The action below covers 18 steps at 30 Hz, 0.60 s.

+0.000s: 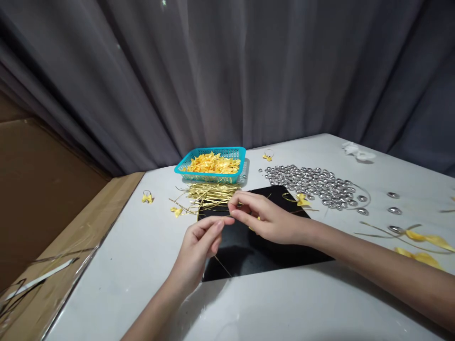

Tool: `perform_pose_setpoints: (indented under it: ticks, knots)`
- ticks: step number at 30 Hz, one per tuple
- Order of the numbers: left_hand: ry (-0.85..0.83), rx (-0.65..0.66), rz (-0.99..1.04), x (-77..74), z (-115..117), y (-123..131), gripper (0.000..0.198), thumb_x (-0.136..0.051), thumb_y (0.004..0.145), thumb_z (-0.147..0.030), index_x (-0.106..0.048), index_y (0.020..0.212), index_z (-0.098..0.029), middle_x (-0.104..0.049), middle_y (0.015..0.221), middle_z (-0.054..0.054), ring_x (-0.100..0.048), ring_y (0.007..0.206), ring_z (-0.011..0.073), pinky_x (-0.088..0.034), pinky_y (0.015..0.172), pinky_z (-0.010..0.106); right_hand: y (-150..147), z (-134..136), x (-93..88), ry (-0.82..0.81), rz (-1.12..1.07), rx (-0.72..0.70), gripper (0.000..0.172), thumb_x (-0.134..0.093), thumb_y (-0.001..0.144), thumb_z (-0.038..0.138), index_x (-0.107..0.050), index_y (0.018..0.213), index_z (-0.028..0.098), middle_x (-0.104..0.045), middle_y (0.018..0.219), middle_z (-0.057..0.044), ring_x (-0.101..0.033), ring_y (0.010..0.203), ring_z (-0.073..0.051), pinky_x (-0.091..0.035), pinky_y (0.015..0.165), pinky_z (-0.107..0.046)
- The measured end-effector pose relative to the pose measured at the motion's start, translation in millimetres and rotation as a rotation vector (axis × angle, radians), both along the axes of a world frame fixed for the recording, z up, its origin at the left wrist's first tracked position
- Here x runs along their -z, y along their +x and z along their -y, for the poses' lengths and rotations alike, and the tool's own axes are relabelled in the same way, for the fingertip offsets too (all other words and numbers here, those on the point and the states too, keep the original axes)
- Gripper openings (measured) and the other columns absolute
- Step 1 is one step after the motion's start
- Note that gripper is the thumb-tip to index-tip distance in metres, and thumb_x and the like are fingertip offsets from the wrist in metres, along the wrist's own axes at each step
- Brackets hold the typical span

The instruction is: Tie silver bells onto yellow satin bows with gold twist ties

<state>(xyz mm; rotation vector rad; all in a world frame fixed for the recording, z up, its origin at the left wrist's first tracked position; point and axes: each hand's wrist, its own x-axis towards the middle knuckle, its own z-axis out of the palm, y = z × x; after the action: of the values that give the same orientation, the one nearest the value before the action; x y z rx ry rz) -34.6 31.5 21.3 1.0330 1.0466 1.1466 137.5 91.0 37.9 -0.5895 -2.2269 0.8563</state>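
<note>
Above a black mat (234, 255), both hands are pinched close together. My left hand (202, 241) is closed on a thin gold wire (223, 266), whose end hangs below the fingers. The tips of my right hand (261, 215) are pinched just above and to the right, apparently on the same wire. A bit of yellow ribbon (259, 219) shows behind the right fingers, mostly hidden. Just beyond the hands lies a pile of gold wires (209, 193). A yellow bow (302, 200) with wire rests at the mat's right edge.
A blue basket (243, 166) of yellow bows (213, 163) stands at the back. Many silver oval beads (316, 182) spread to its right. More yellow ribbon bows (423, 258) lie at the right. A white crumpled piece (358, 151) sits far right; cardboard (71, 237) borders the left.
</note>
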Motion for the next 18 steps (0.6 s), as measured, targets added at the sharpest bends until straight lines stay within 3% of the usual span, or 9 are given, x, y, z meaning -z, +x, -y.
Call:
perform_pose_setpoints:
  ticks: [11, 18]
  knots:
    - [-0.002, -0.177, 0.199, 4.2, 1.4, 7.3, 0.026, -0.07, 0.071, -0.038, -0.074, 0.083, -0.016, -0.028, 0.044, -0.009, -0.018, 0.044, 0.004, -0.016, 0.041, 0.017, -1.5, 8.4, 0.1, 0.162, -0.022, -0.011, 0.012, -0.039, 0.092, 0.016, -0.044, 0.081, 0.017, -0.045, 0.075, -0.001, -0.043, 0.067, -0.011, -0.039, 0.062, -0.024]
    - [-0.021, -0.206, 0.048, 7.0, 2.4, 10.3, 0.027, -0.074, 0.067, -0.04, -0.074, 0.078, -0.015, -0.033, 0.045, -0.007, -0.023, 0.046, 0.0038, -0.017, 0.042, 0.017, -0.7, 8.5, -0.6, 0.237, 0.009, -0.014, 0.012, -0.037, 0.092, 0.015, -0.044, 0.083, 0.017, -0.047, 0.078, -0.003, -0.045, 0.069, -0.012, -0.04, 0.06, -0.025]
